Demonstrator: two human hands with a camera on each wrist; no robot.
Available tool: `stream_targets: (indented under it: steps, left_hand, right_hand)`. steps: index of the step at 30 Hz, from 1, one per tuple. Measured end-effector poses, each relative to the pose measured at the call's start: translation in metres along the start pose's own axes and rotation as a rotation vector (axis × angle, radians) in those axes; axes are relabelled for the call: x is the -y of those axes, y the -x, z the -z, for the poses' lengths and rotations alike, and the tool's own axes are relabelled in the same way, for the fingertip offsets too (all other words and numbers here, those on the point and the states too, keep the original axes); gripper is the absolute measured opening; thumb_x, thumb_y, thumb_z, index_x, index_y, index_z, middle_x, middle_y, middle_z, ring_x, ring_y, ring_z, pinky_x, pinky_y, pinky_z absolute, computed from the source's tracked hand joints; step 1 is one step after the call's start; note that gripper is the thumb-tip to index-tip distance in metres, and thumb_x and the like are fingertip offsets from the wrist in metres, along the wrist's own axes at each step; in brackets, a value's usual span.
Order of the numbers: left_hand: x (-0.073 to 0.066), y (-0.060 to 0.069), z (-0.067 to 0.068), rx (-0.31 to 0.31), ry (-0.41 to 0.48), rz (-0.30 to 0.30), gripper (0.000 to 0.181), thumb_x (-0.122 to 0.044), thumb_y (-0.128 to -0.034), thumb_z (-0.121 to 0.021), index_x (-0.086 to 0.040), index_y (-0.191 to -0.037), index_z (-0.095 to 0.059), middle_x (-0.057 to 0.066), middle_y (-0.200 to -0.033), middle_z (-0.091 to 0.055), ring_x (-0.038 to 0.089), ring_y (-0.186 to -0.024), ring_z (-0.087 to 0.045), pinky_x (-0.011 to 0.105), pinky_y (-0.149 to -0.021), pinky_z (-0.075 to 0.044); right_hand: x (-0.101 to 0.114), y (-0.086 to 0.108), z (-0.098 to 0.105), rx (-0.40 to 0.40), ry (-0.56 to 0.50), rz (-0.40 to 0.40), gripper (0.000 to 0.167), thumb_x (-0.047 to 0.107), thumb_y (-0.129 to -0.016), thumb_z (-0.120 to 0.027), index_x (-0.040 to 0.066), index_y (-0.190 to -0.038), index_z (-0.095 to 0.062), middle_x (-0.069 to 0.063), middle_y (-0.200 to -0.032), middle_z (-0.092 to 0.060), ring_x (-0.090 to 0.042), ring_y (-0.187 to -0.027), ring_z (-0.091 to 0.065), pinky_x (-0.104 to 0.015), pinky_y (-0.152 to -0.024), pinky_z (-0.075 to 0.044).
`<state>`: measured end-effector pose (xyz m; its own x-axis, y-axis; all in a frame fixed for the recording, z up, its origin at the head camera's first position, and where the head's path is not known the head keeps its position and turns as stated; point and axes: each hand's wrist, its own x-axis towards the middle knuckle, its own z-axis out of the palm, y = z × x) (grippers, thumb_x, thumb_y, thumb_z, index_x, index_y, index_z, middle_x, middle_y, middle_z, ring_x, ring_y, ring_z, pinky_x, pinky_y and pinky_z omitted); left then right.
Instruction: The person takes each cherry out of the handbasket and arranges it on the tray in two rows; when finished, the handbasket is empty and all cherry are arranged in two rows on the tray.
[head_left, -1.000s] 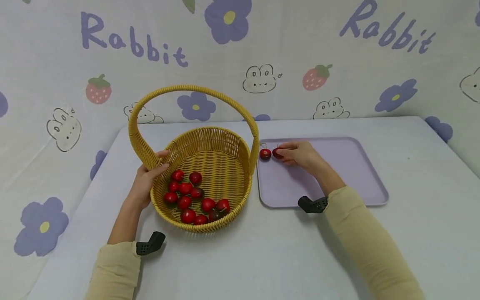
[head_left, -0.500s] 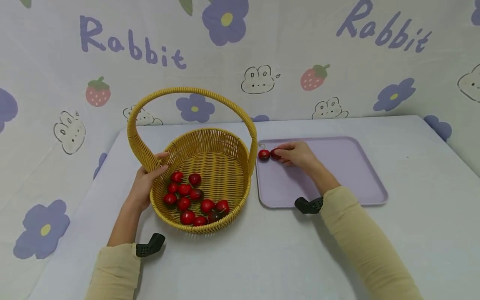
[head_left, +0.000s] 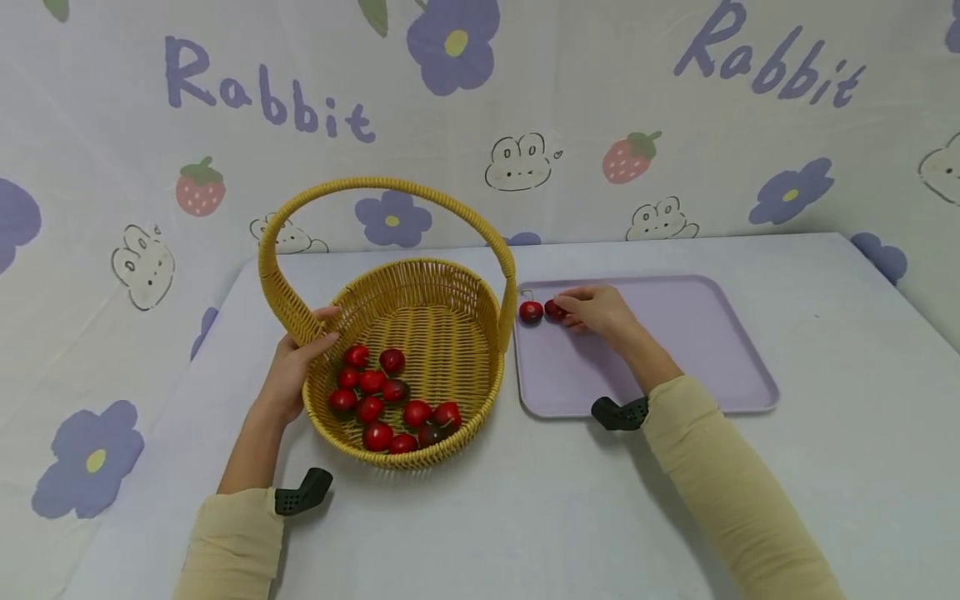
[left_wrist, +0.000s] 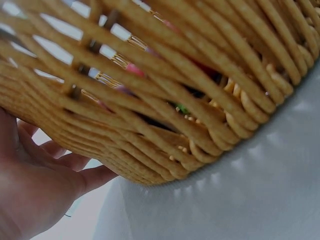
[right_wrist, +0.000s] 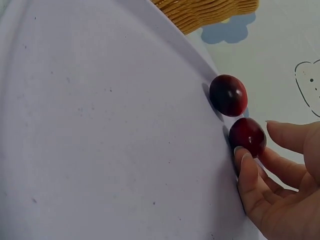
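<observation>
My left hand (head_left: 291,367) grips the left side of a yellow woven basket (head_left: 442,350) near its handle base, thumb over the rim. In the left wrist view, my left hand (left_wrist: 45,185) is behind the basket's wall (left_wrist: 150,110). Several red cherries (head_left: 371,382) lie in the basket's lower left part. Over the lilac tray's (head_left: 675,333) far left corner, my right hand (head_left: 603,312) is at a dark red cherry (right_wrist: 248,137). Its fingertips touch the cherry, while the thumb stands slightly apart. Another cherry (right_wrist: 228,95) sits beside it on the tray.
The tray lies just right of the basket on a white table (head_left: 450,533). The basket's tall handle (head_left: 390,183) arches above it. A printed cloth (head_left: 570,100) hangs behind the table.
My right fingers have loosened, and more of the cherry shows at their tips. My left hand and the basket stay in place.
</observation>
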<state>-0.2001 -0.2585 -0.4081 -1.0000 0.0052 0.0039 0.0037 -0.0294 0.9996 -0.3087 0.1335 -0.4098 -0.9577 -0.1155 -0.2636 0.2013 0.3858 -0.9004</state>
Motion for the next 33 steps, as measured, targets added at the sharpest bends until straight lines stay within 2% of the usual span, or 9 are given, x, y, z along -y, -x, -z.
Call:
stream_targets:
  steps: [7, 13, 22, 27, 30, 33]
  left_hand:
    - [0.0, 0.0, 0.001, 0.003, -0.03, 0.002, 0.045, -0.02, -0.0984, -0.052, -0.007, -0.14, -0.041, 0.014, -0.14, -0.036, 0.03, -0.126, -0.038, 0.042, -0.101, -0.035]
    - [-0.001, 0.001, 0.0, 0.002, -0.02, 0.005, 0.043, -0.018, -0.0988, -0.051, -0.008, -0.139, -0.042, 0.014, -0.141, -0.034, 0.029, -0.126, -0.037, 0.047, -0.105, -0.03]
    - [0.0, 0.001, 0.001, 0.002, -0.024, 0.004, 0.044, -0.018, -0.0989, -0.05, -0.006, -0.14, -0.041, 0.013, -0.141, -0.035, 0.028, -0.126, -0.038, 0.044, -0.103, -0.032]
    - [-0.001, 0.001, 0.0, 0.005, -0.009, 0.003, 0.041, -0.017, -0.0989, -0.05, -0.007, -0.139, -0.042, 0.014, -0.141, -0.035, 0.028, -0.126, -0.038, 0.047, -0.105, -0.03]
    - [-0.002, 0.002, -0.001, 0.005, -0.009, 0.007, 0.04, -0.016, -0.0991, -0.049, -0.009, -0.138, -0.043, 0.015, -0.141, -0.034, 0.028, -0.126, -0.037, 0.047, -0.105, -0.029]
    - [-0.003, 0.002, -0.001, 0.006, -0.009, 0.01, 0.04, -0.017, -0.0991, -0.05, -0.01, -0.138, -0.043, 0.015, -0.14, -0.035, 0.029, -0.126, -0.037, 0.046, -0.104, -0.03]
  right_hand:
    - [0.001, 0.001, 0.001, -0.009, 0.009, -0.022, 0.037, 0.02, -0.096, -0.059, -0.003, -0.125, -0.058, -0.015, -0.107, -0.061, -0.012, -0.08, -0.06, -0.022, -0.071, -0.051]
    - [0.003, 0.003, 0.0, 0.0, 0.041, -0.004, 0.037, 0.02, -0.095, -0.06, -0.003, -0.124, -0.059, -0.013, -0.103, -0.062, -0.013, -0.081, -0.059, -0.022, -0.07, -0.051]
    - [0.006, 0.005, 0.001, -0.017, 0.062, -0.029, 0.04, 0.023, -0.097, -0.055, -0.003, -0.127, -0.057, -0.018, -0.115, -0.059, -0.017, -0.088, -0.06, -0.022, -0.07, -0.05]
    - [0.005, 0.005, 0.006, -0.011, 0.034, -0.025, 0.043, 0.023, -0.099, -0.05, -0.006, -0.13, -0.052, -0.022, -0.121, -0.056, -0.023, -0.096, -0.059, -0.026, -0.077, -0.051]
    - [0.006, 0.007, 0.012, -0.006, 0.017, -0.027, 0.046, 0.028, -0.101, -0.047, -0.005, -0.132, -0.05, -0.023, -0.124, -0.054, -0.026, -0.103, -0.057, -0.029, -0.082, -0.049]
    - [0.011, 0.015, 0.022, 0.013, -0.004, 0.003, 0.051, 0.034, -0.102, -0.042, -0.004, -0.135, -0.047, -0.024, -0.128, -0.051, -0.03, -0.11, -0.054, -0.03, -0.086, -0.048]
